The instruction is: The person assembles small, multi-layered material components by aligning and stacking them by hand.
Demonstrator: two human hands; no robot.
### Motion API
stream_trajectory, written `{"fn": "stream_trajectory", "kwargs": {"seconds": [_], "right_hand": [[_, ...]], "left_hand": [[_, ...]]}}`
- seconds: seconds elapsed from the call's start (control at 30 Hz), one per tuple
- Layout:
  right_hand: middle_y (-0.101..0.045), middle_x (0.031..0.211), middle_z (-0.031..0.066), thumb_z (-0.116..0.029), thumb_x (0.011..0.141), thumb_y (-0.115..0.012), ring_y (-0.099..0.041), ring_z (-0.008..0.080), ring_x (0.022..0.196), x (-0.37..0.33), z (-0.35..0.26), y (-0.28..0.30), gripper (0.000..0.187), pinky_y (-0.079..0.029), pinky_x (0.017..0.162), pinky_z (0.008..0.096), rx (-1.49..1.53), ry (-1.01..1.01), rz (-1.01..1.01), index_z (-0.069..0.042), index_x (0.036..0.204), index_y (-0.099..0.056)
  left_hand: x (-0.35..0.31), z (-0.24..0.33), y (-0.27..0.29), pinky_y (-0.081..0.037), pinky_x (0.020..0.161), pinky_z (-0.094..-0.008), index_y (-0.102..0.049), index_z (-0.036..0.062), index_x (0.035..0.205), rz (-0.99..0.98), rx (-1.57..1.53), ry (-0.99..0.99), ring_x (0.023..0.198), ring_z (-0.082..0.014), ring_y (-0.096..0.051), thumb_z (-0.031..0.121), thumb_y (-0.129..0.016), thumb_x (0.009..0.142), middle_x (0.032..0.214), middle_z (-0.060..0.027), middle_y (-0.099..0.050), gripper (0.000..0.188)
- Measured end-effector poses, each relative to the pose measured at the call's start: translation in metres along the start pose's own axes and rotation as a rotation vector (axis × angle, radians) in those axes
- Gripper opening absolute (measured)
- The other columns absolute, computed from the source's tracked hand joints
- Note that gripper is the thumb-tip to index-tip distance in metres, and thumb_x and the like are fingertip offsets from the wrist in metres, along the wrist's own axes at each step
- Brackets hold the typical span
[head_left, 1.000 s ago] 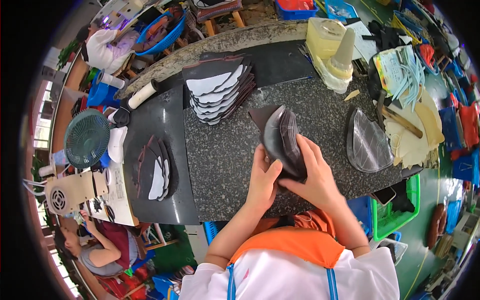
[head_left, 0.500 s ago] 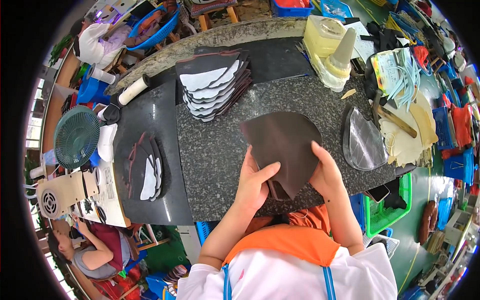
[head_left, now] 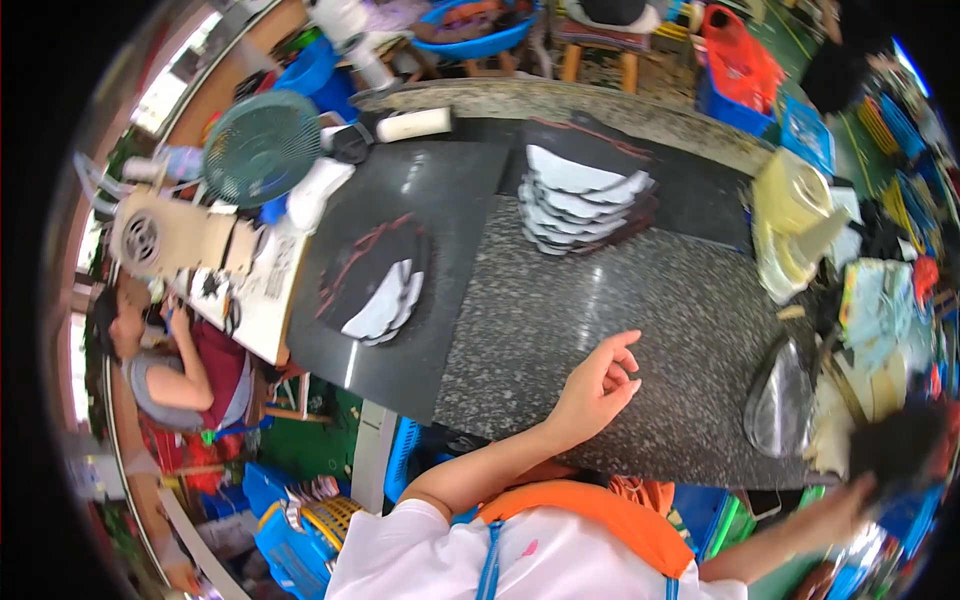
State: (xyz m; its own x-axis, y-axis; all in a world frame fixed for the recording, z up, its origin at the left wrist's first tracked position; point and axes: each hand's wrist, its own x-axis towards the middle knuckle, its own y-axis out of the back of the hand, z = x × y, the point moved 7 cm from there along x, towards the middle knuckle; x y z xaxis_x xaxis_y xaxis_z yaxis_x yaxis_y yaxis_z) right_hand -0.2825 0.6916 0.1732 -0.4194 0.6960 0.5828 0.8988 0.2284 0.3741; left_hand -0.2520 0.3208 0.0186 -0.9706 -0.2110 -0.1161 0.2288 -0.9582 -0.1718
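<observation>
Over the speckled stone worktop [head_left: 640, 300], my left hand [head_left: 597, 388] is empty, its fingers loosely bent and apart. My right hand [head_left: 858, 505], smeared by motion, reaches far out past the worktop's right end and grips a dark brown curved sheet piece [head_left: 897, 448]. Farther back on the worktop lies a fanned stack of dark cut pieces with white patches [head_left: 585, 185]. A smaller bundle of similar pieces [head_left: 375, 285] rests on the black board to the left. Near the right end is a clear-topped, rounded dark template [head_left: 780, 400].
A hammer [head_left: 850, 390] lies on pale scraps at the right. Behind them stands a yellowish block with a cone [head_left: 790, 225]. A green fan [head_left: 262, 150] and a sewing machine [head_left: 170, 235] are at left, where another person [head_left: 175, 375] sits. A phone [head_left: 765, 502] shows below the worktop's edge.
The dark brown sheet has left my left hand and swung right with my right hand, beyond the worktop. My left hand is now empty. The whole view has turned and shifted.
</observation>
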Motion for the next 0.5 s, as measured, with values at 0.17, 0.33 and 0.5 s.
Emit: {"fn": "stream_trajectory", "kwargs": {"seconds": [0.17, 0.33, 0.5], "right_hand": [[-0.06, 0.126, 0.0182, -0.002, 0.088, -0.062, -0.061, 0.0276, 0.11, 0.0, -0.005, 0.008, 0.04, -0.049, 0.095, 0.0366, 0.111, 0.764, 0.246, 0.006, 0.126, -0.055], [-0.05, 0.139, 0.0141, -0.002, 0.085, -0.057, -0.045, 0.0323, 0.129, -0.111, 0.022, -0.108, 0.041, -0.032, 0.11, 0.042, -0.191, 0.807, -0.868, 0.001, 0.127, -0.056], [-0.05, 0.137, 0.0141, -0.003, 0.084, -0.058, -0.047, 0.0333, 0.126, -0.099, 0.013, -0.106, 0.04, -0.037, 0.105, 0.0415, -0.169, 0.618, -0.982, -0.001, 0.124, -0.058]], "left_hand": [[-0.011, 0.05, 0.066, -0.047, 0.087, -0.0335, -0.054, 0.0039, 0.124, 0.331, 0.69, -0.415, 0.101, -0.0262, -0.057, -0.002, -0.069, 0.076, 0.115, -0.0129, -0.056, 0.051], [-0.032, 0.077, 0.149, -0.034, 0.104, -0.0484, -0.055, 0.0088, 0.124, 0.61, 1.193, -0.403, 0.122, -0.0386, -0.043, 0.004, -0.073, 0.069, 0.127, -0.016, -0.049, 0.058], [-0.062, 0.064, 0.23, -0.019, 0.109, -0.0638, -0.055, 0.0105, 0.125, 0.842, 1.666, -0.082, 0.134, -0.0478, -0.027, 0.01, -0.075, 0.068, 0.138, -0.0197, -0.04, 0.06]]}}
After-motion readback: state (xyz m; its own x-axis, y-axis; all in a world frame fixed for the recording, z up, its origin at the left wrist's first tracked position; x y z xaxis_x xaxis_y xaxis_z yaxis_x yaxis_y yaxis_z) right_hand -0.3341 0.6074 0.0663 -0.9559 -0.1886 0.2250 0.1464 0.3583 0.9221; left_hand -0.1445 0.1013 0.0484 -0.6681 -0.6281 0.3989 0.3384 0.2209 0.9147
